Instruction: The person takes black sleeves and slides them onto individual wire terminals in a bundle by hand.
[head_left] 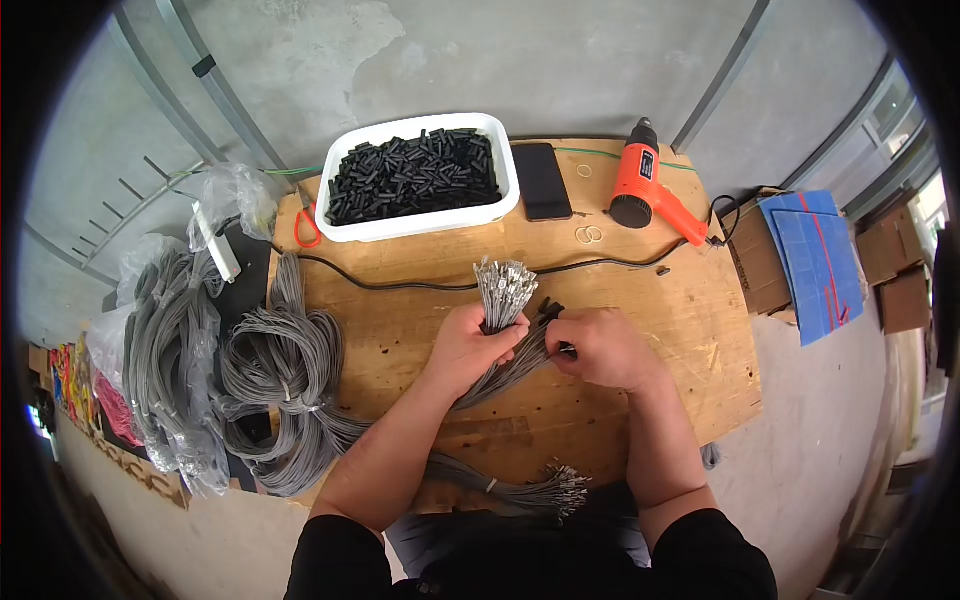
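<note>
My left hand (470, 350) is closed around a bundle of grey wires (506, 296), whose silvery metal terminals stick up above the fist. Just to its right, my right hand (600, 348) has its fingers curled in a pinch. A dark piece like a black sleeve (568, 350) shows inside those fingers; its far part is hidden. Between the hands, more grey wires (510, 372) run down toward the table's front, with black sleeves (548, 308) at their upper ends beside my right fingertips. Another tied wire bundle (520, 490) with bare terminals lies near my lap.
A white tub (512, 190) of short black sleeves stands at the back, beside a dark phone (542, 180). An orange heat gun (640, 180), rubber bands (588, 235) and red-handled pliers (306, 228) lie around. A black cable (400, 284) crosses the wooden table (700, 340). Coiled grey wires (285, 360) crowd the left.
</note>
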